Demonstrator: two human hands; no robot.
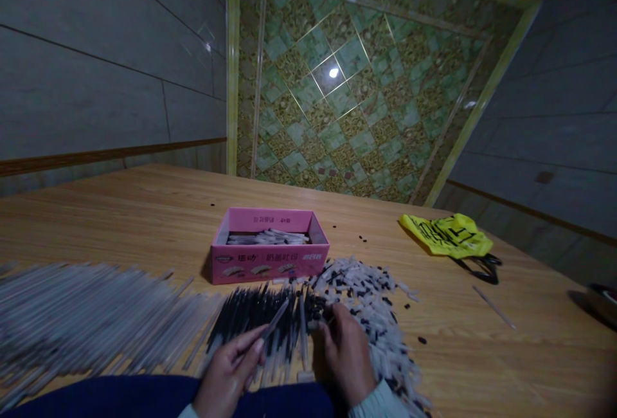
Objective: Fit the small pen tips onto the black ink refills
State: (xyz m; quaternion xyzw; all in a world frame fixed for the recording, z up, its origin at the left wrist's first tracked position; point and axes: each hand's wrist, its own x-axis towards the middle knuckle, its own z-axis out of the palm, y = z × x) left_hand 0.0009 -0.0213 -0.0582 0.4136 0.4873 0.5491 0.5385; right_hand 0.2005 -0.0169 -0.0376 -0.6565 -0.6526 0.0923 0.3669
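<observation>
Diagonally, left fingers [247, 339] pinch a tube [276, 319] pointing forward-right; right fingers' hold [341, 319], I can't tell.

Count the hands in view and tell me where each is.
2. The left hand holds a slim tube by the dark-tipped tubes; the right hand is beside the pile of small white and black pieces. No other hand shows.

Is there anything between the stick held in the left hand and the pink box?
Yes: the dark-ended sticks lie on the table between the held stick and the pink box, whose front wall also stands in between.
</observation>
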